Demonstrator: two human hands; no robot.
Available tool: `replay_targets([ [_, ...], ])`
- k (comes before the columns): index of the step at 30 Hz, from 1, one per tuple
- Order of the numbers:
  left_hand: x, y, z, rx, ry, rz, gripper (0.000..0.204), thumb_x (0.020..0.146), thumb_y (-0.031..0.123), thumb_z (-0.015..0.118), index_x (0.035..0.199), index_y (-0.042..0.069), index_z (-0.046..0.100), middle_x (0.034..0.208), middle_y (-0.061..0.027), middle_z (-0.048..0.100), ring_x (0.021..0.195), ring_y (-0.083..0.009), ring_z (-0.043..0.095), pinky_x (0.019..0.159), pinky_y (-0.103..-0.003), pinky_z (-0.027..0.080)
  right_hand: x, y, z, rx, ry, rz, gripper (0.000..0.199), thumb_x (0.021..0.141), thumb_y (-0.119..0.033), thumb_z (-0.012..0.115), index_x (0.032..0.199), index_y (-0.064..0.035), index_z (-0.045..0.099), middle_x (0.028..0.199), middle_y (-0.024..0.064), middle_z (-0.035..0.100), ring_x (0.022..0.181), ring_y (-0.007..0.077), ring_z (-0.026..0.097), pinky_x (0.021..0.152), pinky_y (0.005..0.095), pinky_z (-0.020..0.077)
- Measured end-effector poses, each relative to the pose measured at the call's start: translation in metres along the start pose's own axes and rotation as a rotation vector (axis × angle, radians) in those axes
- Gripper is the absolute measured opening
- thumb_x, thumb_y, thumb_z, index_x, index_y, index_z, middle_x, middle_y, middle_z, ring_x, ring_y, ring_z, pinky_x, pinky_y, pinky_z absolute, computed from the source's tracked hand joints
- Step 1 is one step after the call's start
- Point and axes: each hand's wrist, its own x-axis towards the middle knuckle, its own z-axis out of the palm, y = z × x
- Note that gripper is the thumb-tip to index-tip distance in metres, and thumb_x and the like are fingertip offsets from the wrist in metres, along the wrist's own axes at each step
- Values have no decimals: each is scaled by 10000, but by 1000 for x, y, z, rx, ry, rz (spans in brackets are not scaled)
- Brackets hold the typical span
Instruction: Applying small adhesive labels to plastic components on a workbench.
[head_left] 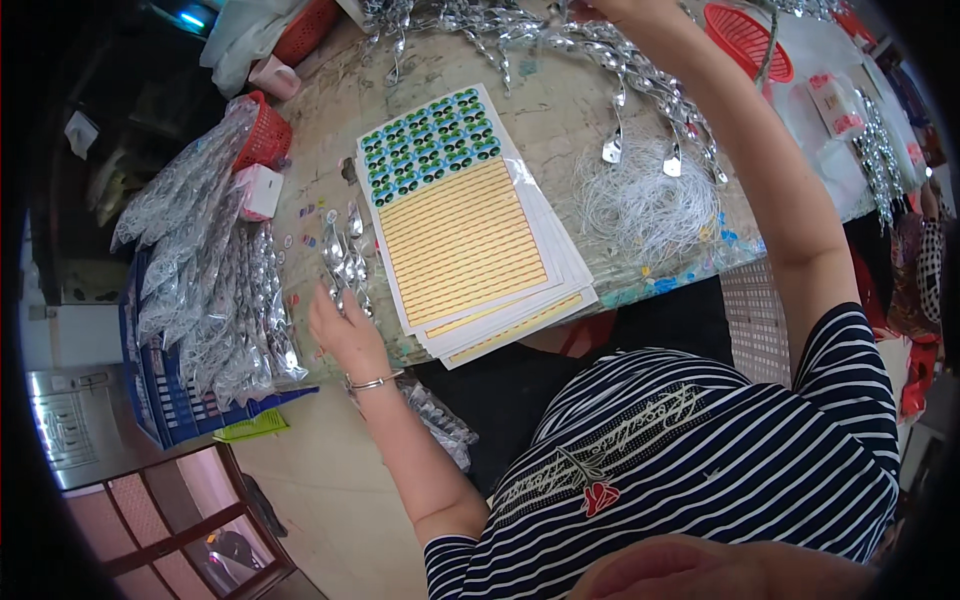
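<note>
**Sticker sheet mostly stripped, lures stacking up**

Left hand (340,325) rested at the table's (560,110) near edge, fingers closed around a few silver fish-shaped lures (345,262). Beside it lay a stack of sticker sheets (470,225); only the top sheet's far rows held green eye stickers (432,140), the rest looked peeled, so most of that sheet seemed used. To the left, a large pile of bagged lures (215,290) spilled over a blue crate (155,385). Farther off: a white line tangle (640,200), loose lures, red baskets (745,40). Right hand reached up past the frame edge; grip couldn't be told.
</note>
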Motion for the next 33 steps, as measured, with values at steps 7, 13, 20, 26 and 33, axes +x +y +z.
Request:
replay_targets([
  [7, -12, 127, -40, -1332, -571, -540, 452, 1009, 338, 392, 1198, -54, 512, 1034, -178, 639, 907, -204, 634, 770, -266, 500, -126, -51, 57, 162, -352, -320, 134, 923, -74, 543, 1040, -13, 565, 1053, 107, 628, 1012, 191, 614, 868, 299, 514],
  [13, -20, 163, -43, -1679, -352, -569, 505, 1017, 328, 365, 1340, -57, 315, 1146, -220, 578, 982, -251, 623, 842, -321, 503, -203, -31, 89, 189, -550, -366, 129, 804, 69, 583, 880, -32, 610, 1147, 126, 634, 1071, 250, 603, 862, 315, 506],
  [20, -12, 139, -56, -1753, -117, -545, 346, 1001, 191, 415, 1292, 5, 399, 1005, -120, 581, 704, -101, 536, 573, -250, 437, -200, 9, 84, 43, -337, -229, 211, 840, 49, 544, 1007, -31, 645, 1067, 127, 640, 948, 263, 629, 824, 317, 509],
  [26, -20, 129, -79, -1438, -236, -557, 290, 999, 197, 423, 1172, -13, 523, 832, -58, 599, 514, -14, 391, 439, -155, 278, -175, 67, 98, -387, -293, -253, 163, 837, -113, 624, 979, -37, 648, 991, 121, 574, 977, 288, 527, 880, 358, 441],
  [33, -63, 129, -78, -1228, -560, -568, 303, 978, 224, 475, 1155, -9, 554, 819, -11, 616, 516, 3, 388, 438, -150, 289, -154, 89, 141, -644, -228, -203, 167, 767, -150, 675, 895, -46, 651, 1038, 129, 545, 1019, 328, 474, 913, 395, 411],
])
